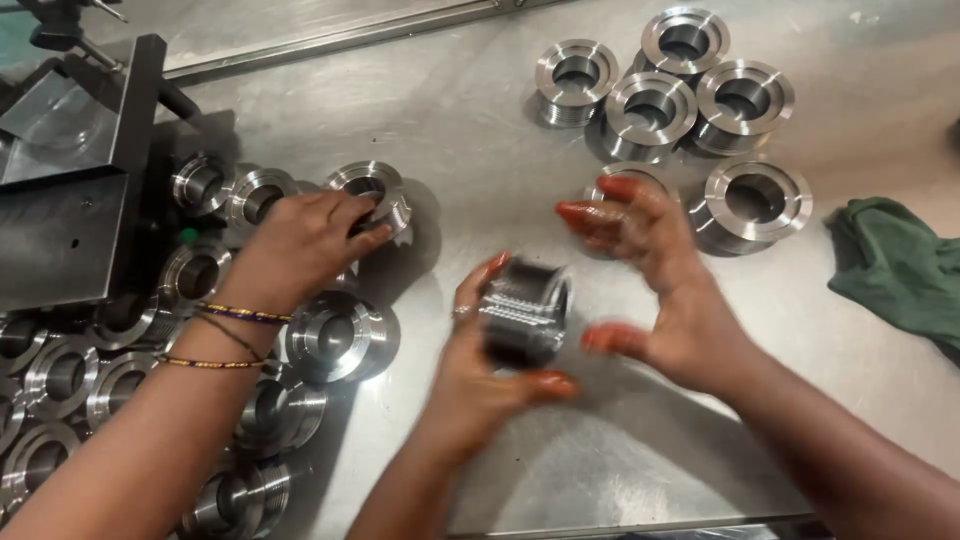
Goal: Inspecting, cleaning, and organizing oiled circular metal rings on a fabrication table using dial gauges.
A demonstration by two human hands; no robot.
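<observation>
My left hand (468,365) grips a blurred, grooved metal pulley (525,310) above the steel table (480,150), fingers over its top and thumb under it. My right hand (665,280) hovers just right of the pulley with fingers spread, palm towards it, holding nothing. Another person's hand (300,245), wearing thin bracelets, reaches in from the lower left and rests its fingers on a metal ring (372,185).
Several finished metal rings (745,100) stand grouped at the back right, one (757,200) just behind my right hand. Many more rings (335,335) crowd the left side beside a dark metal fixture (70,210). A green cloth (895,265) lies at the right edge.
</observation>
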